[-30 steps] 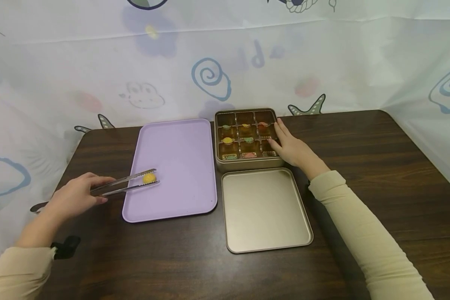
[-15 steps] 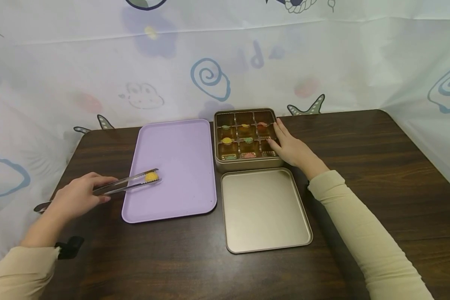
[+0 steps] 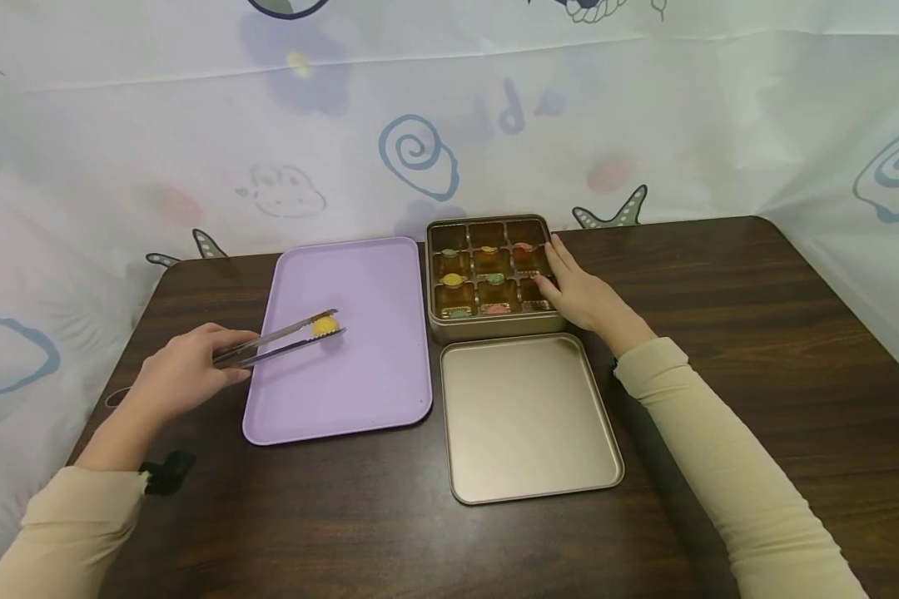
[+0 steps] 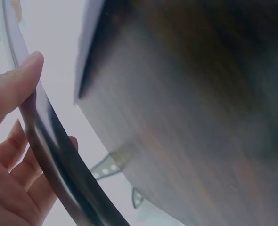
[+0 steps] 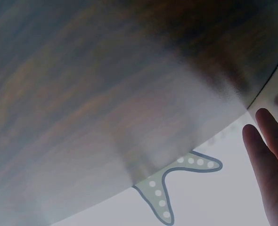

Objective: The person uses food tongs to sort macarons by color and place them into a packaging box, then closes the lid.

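My left hand (image 3: 183,370) holds metal tongs (image 3: 277,335) over the lavender tray (image 3: 367,383). Between their serrated tips is a small round yellow piece (image 3: 325,325), perhaps a sweet or pastry. In the left wrist view, the thumb and fingers lie around the tongs (image 4: 54,136). My right hand (image 3: 588,299) rests with extended fingers on the right edge of a gold square tin (image 3: 502,328). The tin carries a divided insert with small yellow, green and red pieces in or at its compartments. Two fingers of the right hand (image 5: 271,165) show in the right wrist view.
A flat gold lid (image 3: 532,416) lies on the dark wooden table (image 3: 330,516), directly in front of the tin and right of the tray. Behind the table hangs a white printed cloth (image 3: 494,100).
My left hand has carried the tongs and yellow piece right and away from me, farther over the tray. My right hand has stayed on the tin.
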A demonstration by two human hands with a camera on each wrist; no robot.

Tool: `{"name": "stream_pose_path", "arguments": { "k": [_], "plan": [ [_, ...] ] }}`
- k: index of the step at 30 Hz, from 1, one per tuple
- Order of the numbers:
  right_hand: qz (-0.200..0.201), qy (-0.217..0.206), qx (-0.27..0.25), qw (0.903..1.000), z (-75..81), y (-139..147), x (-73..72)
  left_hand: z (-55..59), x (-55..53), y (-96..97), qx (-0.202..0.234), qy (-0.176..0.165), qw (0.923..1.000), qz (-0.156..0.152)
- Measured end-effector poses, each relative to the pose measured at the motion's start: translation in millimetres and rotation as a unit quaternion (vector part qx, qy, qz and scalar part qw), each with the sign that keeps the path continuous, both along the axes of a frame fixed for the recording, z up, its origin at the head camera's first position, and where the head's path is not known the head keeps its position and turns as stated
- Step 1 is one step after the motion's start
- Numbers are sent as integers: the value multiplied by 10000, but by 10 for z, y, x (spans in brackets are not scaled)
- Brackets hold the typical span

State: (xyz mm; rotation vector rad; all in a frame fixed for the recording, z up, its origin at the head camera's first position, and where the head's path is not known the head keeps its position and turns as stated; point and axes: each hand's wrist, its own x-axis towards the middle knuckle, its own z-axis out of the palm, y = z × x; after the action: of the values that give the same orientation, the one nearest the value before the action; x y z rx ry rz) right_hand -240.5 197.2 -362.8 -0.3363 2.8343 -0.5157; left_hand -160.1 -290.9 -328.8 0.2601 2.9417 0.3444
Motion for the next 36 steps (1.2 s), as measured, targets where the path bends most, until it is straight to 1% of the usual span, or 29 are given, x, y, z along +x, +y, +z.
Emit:
{"name": "stream_pose_path", "arguments": {
  "k": [5, 10, 19, 24, 30, 33, 36],
  "plan": [
    [-34, 38, -88, 9999, -3, 1, -3, 55, -64, 182, 141, 97, 9998, -95],
    [-25, 71, -163, 9998, -6, 4, -9, 123, -126, 376, 238, 70, 9995, -170],
    [-16, 27, -145, 9999, -8, 13, -8, 246, -214, 721, 303, 195, 9985, -418],
    [-4, 57, -122, 9999, -10, 13, -11, 301, -255, 926, 420, 274, 9974, -513],
    [-13, 44, -143, 9999, -14, 9, -8, 330, -312, 1163, 535, 399, 9956, -655],
    [-9, 19, -130, 9999, -13, 7, -7, 322, -354, 1270, 593, 442, 9945, -738],
    [-17, -17, -146, 9999, -12, 8, -5, 315, -391, 1377, 611, 432, 9943, -758]
  ]
}}
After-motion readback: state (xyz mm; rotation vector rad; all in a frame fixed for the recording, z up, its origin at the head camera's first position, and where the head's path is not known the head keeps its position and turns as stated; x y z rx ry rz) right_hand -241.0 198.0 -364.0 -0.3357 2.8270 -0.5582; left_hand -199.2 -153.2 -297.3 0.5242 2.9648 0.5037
